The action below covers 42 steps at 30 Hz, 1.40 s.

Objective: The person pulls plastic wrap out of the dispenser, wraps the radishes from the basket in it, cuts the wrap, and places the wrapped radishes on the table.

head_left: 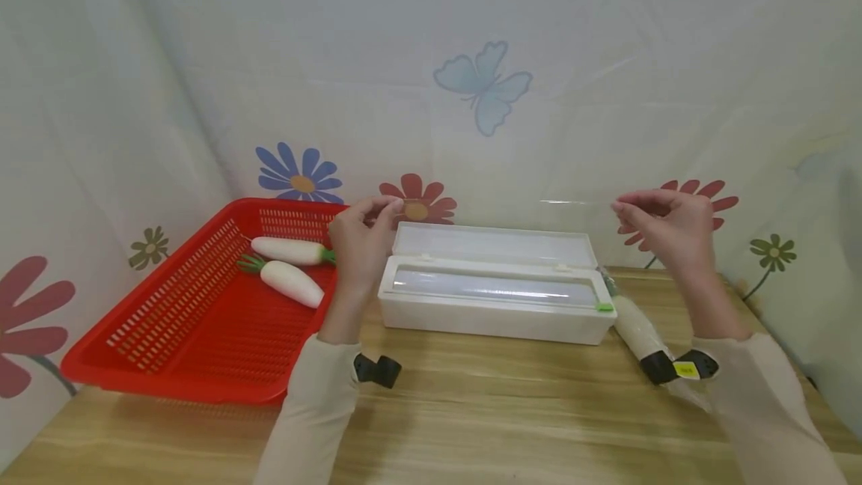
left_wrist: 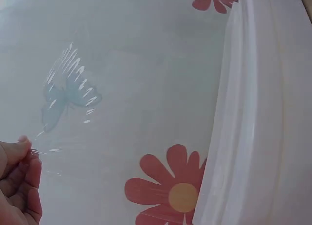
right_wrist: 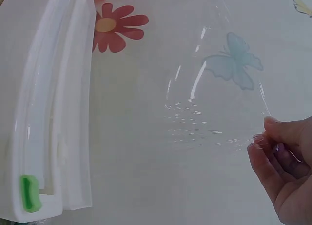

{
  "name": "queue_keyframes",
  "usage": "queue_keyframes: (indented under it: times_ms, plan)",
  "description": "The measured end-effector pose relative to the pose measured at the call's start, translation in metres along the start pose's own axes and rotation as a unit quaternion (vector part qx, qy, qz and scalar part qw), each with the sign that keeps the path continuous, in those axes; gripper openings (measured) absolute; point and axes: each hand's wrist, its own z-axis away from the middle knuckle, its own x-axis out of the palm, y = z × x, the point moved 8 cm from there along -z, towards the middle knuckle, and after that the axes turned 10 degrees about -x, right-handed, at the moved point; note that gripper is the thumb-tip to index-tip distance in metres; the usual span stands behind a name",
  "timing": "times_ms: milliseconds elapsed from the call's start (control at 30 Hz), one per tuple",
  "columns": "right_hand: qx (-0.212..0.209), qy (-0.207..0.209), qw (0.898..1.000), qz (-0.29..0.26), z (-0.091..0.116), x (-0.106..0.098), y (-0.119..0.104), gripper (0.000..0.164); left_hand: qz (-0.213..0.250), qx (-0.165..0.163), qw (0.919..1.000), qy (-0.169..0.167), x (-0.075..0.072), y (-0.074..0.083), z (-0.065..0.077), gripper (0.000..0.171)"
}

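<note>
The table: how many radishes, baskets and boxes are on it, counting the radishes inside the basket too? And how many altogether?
White radishes: 3 (two in the basket, one beside the box)
Red basket: 1
White box: 1
Total: 5

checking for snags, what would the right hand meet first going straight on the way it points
Likely the clear cling film spread before the right hand; beyond, perhaps the left hand; depth is unclear.
</note>
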Motion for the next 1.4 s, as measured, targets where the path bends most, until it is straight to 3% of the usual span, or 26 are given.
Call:
queue_keyframes:
  times_ms: [233, 500, 633, 733, 833, 1000, 1067, 1133, 1200, 1267, 1300, 1400]
  plan:
    - [0.008, 0.012, 0.999, -0.031, -0.007, -0.009, -0.013, 0.035, 0.012, 0.034, 0.9991, 0.022, -0.011, 0.024, -0.002, 0.023]
    - [0.001, 0.069, 0.996, -0.056, -0.013, -0.028, -0.029, 0.023, 0.022, 0.083, 0.9959, 0.028, -0.020, 0.048, -0.003, 0.025]
    - [-0.010, 0.086, 0.993, -0.078, -0.010, -0.035, -0.035, 0.017, 0.015, 0.102, 0.9939, 0.039, -0.025, 0.056, 0.002, 0.026]
    - [-0.025, 0.072, 0.994, -0.079, -0.002, -0.040, -0.040, 0.015, 0.002, 0.113, 0.9929, 0.037, -0.030, 0.060, 0.011, 0.026]
    - [-0.054, 0.034, 0.988, -0.142, 0.013, -0.045, -0.045, 0.012, 0.000, 0.108, 0.9941, 0.009, -0.037, 0.060, 0.024, 0.025]
    - [-0.080, -0.064, 0.967, -0.233, 0.051, -0.050, -0.048, 0.015, 0.025, 0.069, 0.9920, -0.102, -0.048, 0.047, 0.045, 0.018]
    - [-0.084, -0.111, 0.962, -0.233, 0.067, -0.050, -0.045, 0.020, 0.052, 0.070, 0.9835, -0.159, -0.052, 0.041, 0.055, 0.016]
    - [-0.095, -0.162, 0.948, -0.256, 0.084, -0.046, -0.040, 0.025, 0.079, 0.087, 0.9682, -0.221, -0.053, 0.037, 0.067, 0.010]
    - [-0.116, -0.222, 0.921, -0.298, 0.101, -0.040, -0.036, 0.032, 0.093, 0.100, 0.9470, -0.291, -0.053, 0.030, 0.079, 0.009]
    - [-0.137, -0.276, 0.885, -0.350, 0.119, -0.033, -0.032, 0.040, 0.102, 0.103, 0.9191, -0.367, -0.050, 0.022, 0.092, 0.011]
    - [-0.149, -0.301, 0.865, -0.373, 0.127, -0.030, -0.031, 0.044, 0.096, 0.098, 0.9043, -0.404, -0.049, 0.016, 0.100, 0.015]
    - [-0.151, -0.372, 0.824, -0.401, 0.153, -0.021, -0.027, 0.048, 0.073, 0.069, 0.8625, -0.496, -0.045, -0.005, 0.121, 0.013]
